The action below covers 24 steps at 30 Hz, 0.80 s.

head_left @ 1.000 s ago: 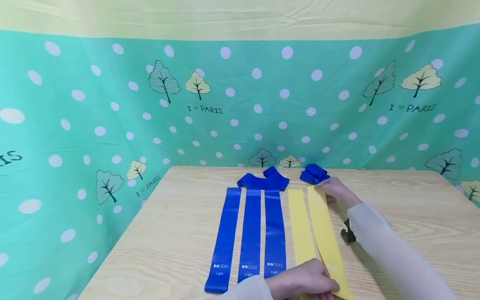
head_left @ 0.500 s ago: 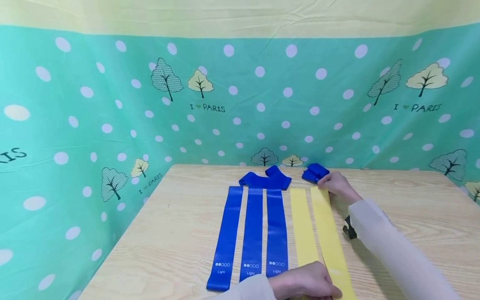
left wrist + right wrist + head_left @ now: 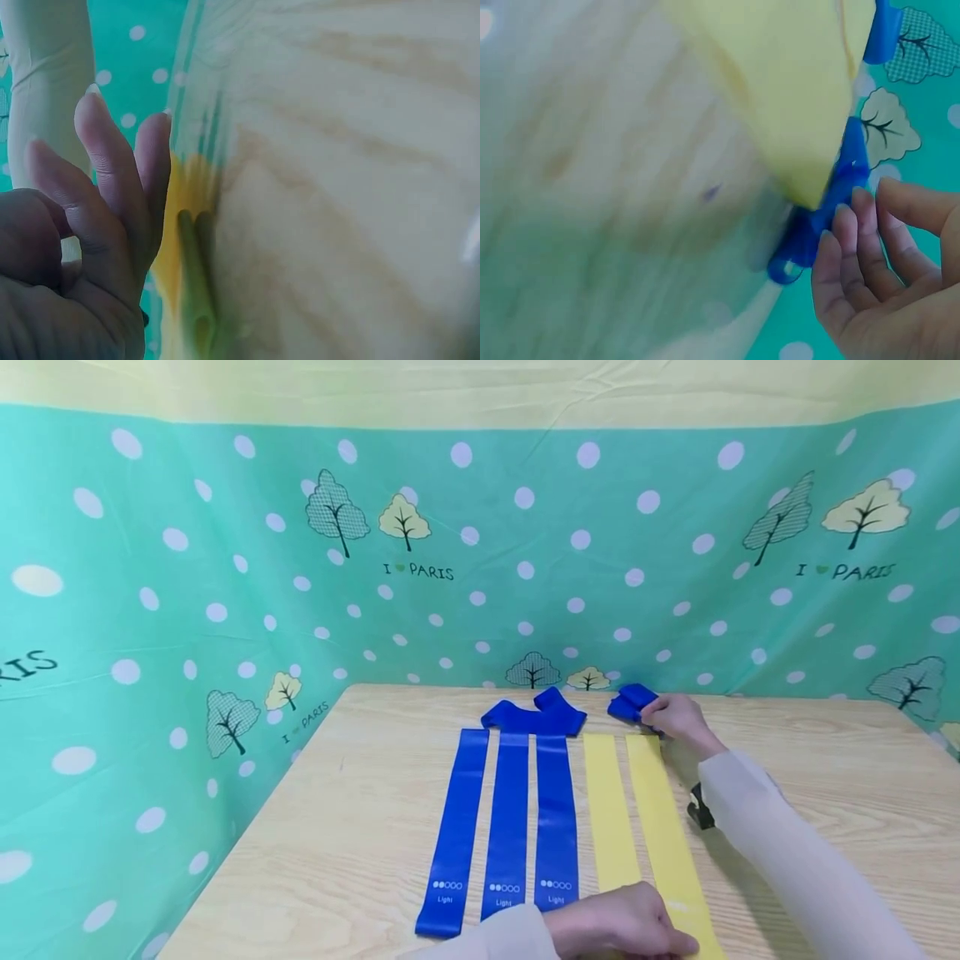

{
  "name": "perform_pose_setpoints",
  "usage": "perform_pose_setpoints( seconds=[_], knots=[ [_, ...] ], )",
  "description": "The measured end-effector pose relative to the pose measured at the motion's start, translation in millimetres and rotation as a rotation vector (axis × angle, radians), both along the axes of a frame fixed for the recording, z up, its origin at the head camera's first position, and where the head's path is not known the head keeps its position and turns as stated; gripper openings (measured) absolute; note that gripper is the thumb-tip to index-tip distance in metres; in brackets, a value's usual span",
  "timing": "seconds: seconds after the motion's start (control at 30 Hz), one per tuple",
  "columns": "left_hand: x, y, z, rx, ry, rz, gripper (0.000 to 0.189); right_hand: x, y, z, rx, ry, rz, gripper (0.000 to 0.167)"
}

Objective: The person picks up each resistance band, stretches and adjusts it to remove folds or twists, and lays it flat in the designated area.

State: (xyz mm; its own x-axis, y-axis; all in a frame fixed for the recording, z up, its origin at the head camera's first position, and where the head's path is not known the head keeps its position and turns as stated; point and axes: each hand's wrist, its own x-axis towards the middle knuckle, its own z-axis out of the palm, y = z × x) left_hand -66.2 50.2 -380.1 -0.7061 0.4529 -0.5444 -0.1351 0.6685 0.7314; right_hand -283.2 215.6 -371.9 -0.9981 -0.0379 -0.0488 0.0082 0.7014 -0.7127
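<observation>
Blue flat bands (image 3: 507, 818) and yellow flat bands (image 3: 663, 810) lie aligned; crumpled blue bands (image 3: 534, 720) seemingly remain to straighten. Left hand (image 3: 622, 920): grip unclear; right hand (image 3: 681, 722): fingers relaxed.

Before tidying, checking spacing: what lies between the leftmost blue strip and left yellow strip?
Head view: two more blue strips, near ends behind a sleeve, and bare table.

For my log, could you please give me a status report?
Left hand touching rightmost yellow band. Band laid out lengthwise. Right hand at blue bundle. Bundle sits close beyond band's far end.
</observation>
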Motion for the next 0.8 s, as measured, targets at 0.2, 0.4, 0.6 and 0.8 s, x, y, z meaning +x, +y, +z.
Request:
perform_pose_setpoints(
  seconds=[0.2,0.4,0.6,0.8],
  knots=[
    [-6.6,-7.9,5.2,-0.018,0.072,-0.06,0.039,-10.6,-23,5.0,0.015,0.083,0.026,0.021],
    [-16.9,-20.1,9.6,0.084,0.043,-0.05,0.032,-17.8,-50,7.5,-0.02,-0.013,0.142,0.032],
    [-31.9,-31.0,14.4,0.16,0.001,0.023,0.029,-23.5,-67,3.6,0.031,-0.075,0.269,0.041],
    [-48.1,-44.3,23.3,0.17,-0.022,0.077,0.023,-29.6,-77,-6.5,0.072,-0.07,0.278,0.026]
  ],
)
